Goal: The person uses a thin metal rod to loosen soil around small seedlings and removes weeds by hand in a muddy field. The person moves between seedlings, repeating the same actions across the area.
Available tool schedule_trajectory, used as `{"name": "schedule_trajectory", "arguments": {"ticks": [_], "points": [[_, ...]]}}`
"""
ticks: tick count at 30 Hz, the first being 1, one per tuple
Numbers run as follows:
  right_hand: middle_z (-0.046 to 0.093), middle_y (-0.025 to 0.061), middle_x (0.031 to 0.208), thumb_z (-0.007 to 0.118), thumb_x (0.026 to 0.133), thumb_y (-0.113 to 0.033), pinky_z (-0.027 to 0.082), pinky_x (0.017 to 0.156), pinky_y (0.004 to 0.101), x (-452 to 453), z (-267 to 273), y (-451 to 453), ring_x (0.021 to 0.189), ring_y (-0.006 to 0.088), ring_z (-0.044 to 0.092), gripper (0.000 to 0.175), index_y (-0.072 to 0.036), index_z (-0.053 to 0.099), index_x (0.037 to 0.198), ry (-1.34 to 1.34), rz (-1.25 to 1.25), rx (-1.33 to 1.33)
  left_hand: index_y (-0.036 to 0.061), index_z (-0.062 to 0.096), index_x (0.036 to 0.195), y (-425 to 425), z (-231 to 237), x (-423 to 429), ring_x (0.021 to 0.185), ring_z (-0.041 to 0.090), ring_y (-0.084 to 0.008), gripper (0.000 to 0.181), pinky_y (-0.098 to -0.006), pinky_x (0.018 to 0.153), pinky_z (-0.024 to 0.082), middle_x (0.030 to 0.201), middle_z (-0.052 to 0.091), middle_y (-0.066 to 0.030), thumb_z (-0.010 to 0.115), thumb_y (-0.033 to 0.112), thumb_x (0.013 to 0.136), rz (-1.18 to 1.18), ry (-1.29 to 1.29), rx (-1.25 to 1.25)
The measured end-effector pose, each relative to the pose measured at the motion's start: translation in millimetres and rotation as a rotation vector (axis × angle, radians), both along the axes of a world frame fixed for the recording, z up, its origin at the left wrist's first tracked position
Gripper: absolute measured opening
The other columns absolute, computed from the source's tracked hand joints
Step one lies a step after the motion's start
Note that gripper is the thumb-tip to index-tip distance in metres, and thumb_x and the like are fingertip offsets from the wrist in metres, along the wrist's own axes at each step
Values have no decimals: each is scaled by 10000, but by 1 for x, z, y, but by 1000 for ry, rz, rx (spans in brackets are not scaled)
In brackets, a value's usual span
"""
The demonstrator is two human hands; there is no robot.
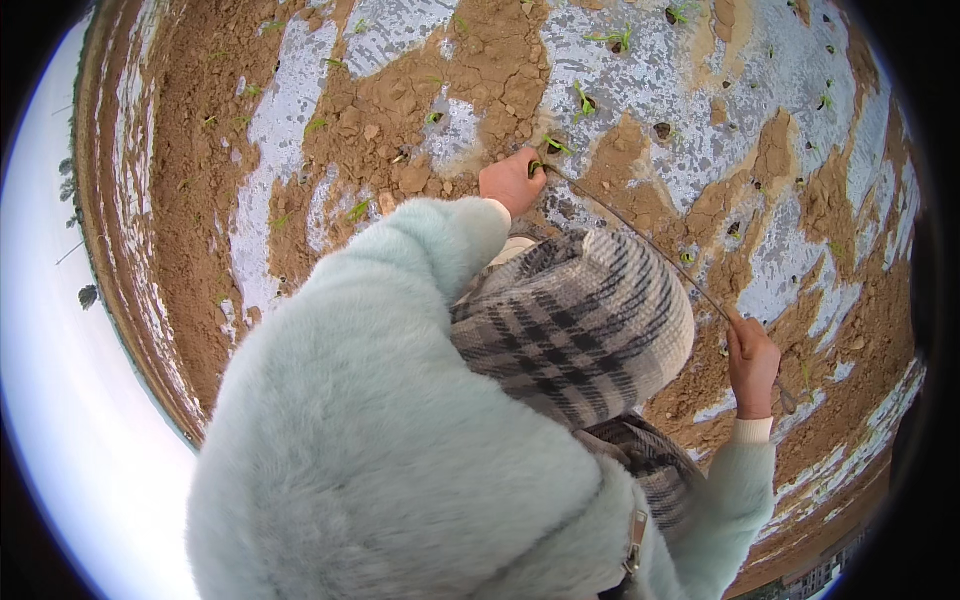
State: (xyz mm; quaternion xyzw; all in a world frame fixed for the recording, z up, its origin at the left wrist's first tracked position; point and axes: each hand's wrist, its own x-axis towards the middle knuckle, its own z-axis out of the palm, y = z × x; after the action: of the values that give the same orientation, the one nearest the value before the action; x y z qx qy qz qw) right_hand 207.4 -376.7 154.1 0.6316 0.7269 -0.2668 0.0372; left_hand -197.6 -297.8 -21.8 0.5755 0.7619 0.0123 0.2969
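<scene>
My left hand (pixel 514 182) is low at the soil, its thumb and fingers closed around a small green seedling (pixel 535 166). The seedling's base is hidden by the fingers. My right hand (pixel 754 367) grips a thin metal rod (pixel 637 223) near its looped end (pixel 786 401). From there the rod slants down to the ground, its far end close beside the left fingertips. Another green seedling (pixel 556 145) pokes from a dark hole in the plastic film just beyond the left hand.
Silvery plastic mulch film (pixel 697 97), partly covered by brown soil (pixel 480 67), stretches over the field. Several seedlings, such as one (pixel 584 103) farther out, stand in holes. My plaid-covered knee (pixel 570 322) lies between both hands. One hole (pixel 662 131) shows dark soil.
</scene>
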Motion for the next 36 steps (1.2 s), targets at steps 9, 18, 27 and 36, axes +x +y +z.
{"name": "schedule_trajectory", "arguments": {"ticks": [9, 18, 27, 36], "points": [[614, 132, 811, 629, 885, -109, 485, 603, 371, 5, -9, -3, 669, 326, 598, 209, -98, 693, 1084, 13, -4, -23, 74, 590, 1004, -21, -27, -8, 648, 544, -138, 227, -297, 606, 450, 744, 617, -40, 680, 211, 847, 504, -472, 110], [529, 79, 731, 583, 944, -73, 433, 580, 296, 14, -15, 0, 627, 158, 501, 210, -15, 662, 1129, 250, -154, 16, 83, 627, 1035, -31, 16, -47, 652, 537, -115, 190, -296, 621, 458, 785, 601, -47, 645, 192, 881, 406, -426, 242], [585, 32, 816, 584, 964, -108, 419, 650, 248, 2, -15, 9, 712, 95, 482, 226, 10, 650, 1144, 328, -307, 4, 109, 676, 1006, -3, 32, -75, 762, 615, -210, 202, -333, 708, 497, 970, 643, -61, 643, 262, 878, 126, -192, 247], [556, 16, 747, 606, 955, -138, 417, 623, 248, 1, -17, 1, 678, 89, 475, 233, -14, 666, 1142, 363, -405, 39, 145, 617, 1041, 6, 15, -11, 1038, 598, -287, 249, -412, 844, 486, 1023, 630, -89, 649, 292, 842, -222, -41, 32]]}}
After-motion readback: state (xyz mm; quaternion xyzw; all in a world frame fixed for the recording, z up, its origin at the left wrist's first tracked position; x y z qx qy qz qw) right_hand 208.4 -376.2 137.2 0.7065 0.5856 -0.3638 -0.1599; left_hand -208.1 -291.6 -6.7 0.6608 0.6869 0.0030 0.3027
